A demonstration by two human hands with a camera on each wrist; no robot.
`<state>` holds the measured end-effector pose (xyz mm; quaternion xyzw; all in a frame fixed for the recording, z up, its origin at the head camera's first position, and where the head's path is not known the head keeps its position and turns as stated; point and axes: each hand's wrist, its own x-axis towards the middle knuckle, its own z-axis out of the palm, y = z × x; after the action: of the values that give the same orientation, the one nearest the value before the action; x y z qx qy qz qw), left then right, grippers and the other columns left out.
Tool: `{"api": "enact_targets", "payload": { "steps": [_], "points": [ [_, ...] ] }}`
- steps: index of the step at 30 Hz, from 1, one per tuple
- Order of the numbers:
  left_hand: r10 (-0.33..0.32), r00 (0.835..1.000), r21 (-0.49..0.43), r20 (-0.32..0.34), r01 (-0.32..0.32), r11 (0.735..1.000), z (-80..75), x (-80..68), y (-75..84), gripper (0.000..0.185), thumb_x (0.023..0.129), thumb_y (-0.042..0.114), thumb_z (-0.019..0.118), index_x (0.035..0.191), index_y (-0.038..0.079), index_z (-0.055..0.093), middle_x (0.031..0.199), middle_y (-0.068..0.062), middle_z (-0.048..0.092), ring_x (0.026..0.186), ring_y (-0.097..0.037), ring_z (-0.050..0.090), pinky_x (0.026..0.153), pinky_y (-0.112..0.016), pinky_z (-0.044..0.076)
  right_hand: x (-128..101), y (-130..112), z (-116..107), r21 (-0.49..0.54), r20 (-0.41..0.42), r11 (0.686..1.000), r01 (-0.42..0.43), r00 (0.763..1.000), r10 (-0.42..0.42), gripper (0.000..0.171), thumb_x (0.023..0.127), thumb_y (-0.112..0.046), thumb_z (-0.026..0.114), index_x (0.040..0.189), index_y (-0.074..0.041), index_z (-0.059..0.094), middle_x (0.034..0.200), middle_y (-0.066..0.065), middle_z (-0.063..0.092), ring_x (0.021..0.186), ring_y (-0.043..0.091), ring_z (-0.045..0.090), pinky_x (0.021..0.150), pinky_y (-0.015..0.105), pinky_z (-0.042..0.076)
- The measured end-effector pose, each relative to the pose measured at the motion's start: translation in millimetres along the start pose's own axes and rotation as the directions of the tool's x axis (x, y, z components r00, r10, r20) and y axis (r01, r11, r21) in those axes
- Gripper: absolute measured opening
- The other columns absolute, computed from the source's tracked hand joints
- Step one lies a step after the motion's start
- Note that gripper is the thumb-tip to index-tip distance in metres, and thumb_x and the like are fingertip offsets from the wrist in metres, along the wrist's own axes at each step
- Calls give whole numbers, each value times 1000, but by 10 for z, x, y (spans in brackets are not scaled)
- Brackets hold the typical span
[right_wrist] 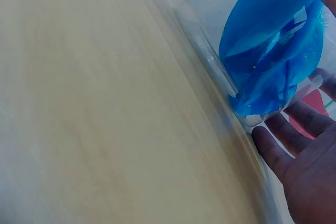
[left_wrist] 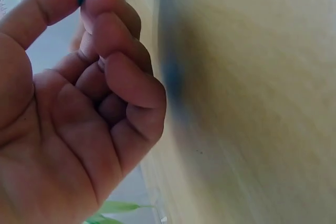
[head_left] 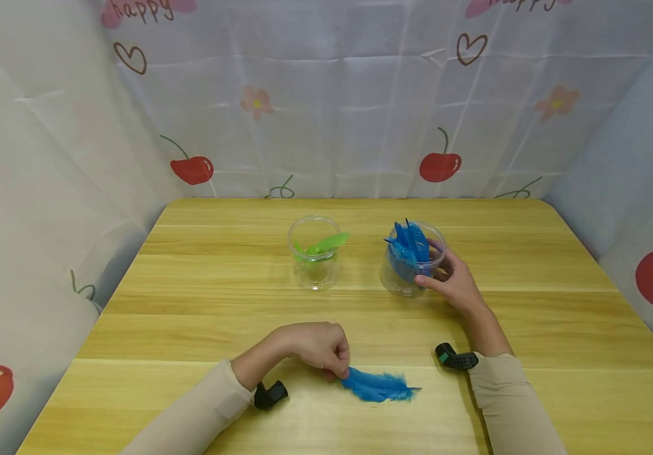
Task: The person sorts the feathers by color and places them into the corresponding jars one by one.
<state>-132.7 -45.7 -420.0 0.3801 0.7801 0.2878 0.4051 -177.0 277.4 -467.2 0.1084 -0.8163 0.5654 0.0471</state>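
Wood-grain yellow bench (head_left: 218, 316) takes up most of the head view, boxed in on three sides by a white cloth backdrop (head_left: 332, 107) printed with cherries, hearts and little flowers. On the bench, toward the back, there are two clear plastic jars standing upright and well apart from each other: the jar on the right (head_left: 411, 260) is stuffed with blue feathers (head_left: 408, 246) that poke up past the rim, and the jar on the left (head_left: 315, 254) has green feathers (head_left: 323, 244) in it, one leaning out over the edge. The right hand (head_left: 452, 281) is wrapped around the side of the blue-feather jar, fingers (right_wrist: 286, 153) spread fairly wide and lying against the clear wall, thumb on the near side; the right wrist view shows the blue bunch pressed up against the plastic right by those fingers. The left hand (head_left: 319, 346) is down near the front edge of the bench, curled up tight, with its thumb and fingertips pinching the quill end of a loose blue feather (head_left: 379, 386). That feather lies flat on the wood just right of the hand, tip pointing right. In the left wrist view the fingers (left_wrist: 121, 51) are folded into the palm and a bit of blue shows at the very top, squeezed between thumb and forefinger. Both arms are in beige sleeves (head_left: 508, 404), and each wrist has a small black camera (head_left: 456, 358) strapped on.
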Motion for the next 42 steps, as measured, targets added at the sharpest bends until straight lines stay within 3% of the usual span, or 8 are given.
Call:
{"api": "enact_targets", "payload": {
  "steps": [6,13,21,29,33,37,40,42],
  "points": [
    [64,998,-93,5,-63,994,-19,-12,2,20,91,5,69,71,5,70,67,-4,69,56,-11,57,52,-18,39,-1,-3,-4,10,6,1000,-13,1000,13,80,87,-7,73,154,-6,30,148,26,41,134,46,41,105,59,34],
    [149,988,-155,-35,-153,976,-62,-6,24,15,89,-3,66,79,6,72,74,-4,71,61,-10,58,55,-17,43,-1,-7,-11,12,5,1000,-18,1000,18,81,87,-7,73,154,-6,29,149,26,40,134,47,40,105,59,34],
    [201,975,-226,-98,-219,949,-117,-32,60,10,92,5,66,83,5,71,70,5,67,69,-39,60,54,-20,41,-2,-21,-17,19,7,1000,-3,1000,3,80,87,-5,73,154,-6,29,149,26,41,134,47,40,104,58,35],
    [223,957,-327,-184,-274,904,-173,-70,113,12,95,6,65,90,-5,69,75,2,67,80,-48,58,67,-32,50,0,-21,-17,15,9,1000,-4,1000,3,80,87,-6,73,154,-6,30,148,26,41,134,47,40,104,59,35],
    [243,935,-357,-258,-326,876,-187,-79,142,12,95,4,64,91,-7,67,80,-2,68,86,-48,61,77,-45,54,-2,-14,-17,16,7,1000,0,1000,-1,79,88,-6,72,154,-6,30,149,27,41,134,48,39,104,60,34],
    [264,900,-374,-346,-390,842,-201,-98,182,10,94,1,62,90,-7,65,81,-5,69,83,-30,67,81,-41,56,-5,-2,-14,23,9,1000,4,1000,-4,78,88,-4,72,154,-5,30,149,27,40,134,49,39,104,60,34],
    [292,860,-379,-419,-457,805,-218,-121,215,10,93,-1,62,90,-10,64,81,-6,69,79,-15,67,81,-34,56,-4,2,-9,22,13,1000,2,1000,-3,78,88,-4,72,154,-5,29,149,27,40,134,49,40,104,60,34],
    [316,826,-375,-466,-508,775,-231,-133,235,11,92,-1,62,89,-12,62,80,-6,68,78,-12,67,80,-32,56,-4,-3,-5,20,15,1000,0,1000,0,79,88,-6,72,154,-5,29,149,27,40,134,49,39,104,60,34]
  ]
}}
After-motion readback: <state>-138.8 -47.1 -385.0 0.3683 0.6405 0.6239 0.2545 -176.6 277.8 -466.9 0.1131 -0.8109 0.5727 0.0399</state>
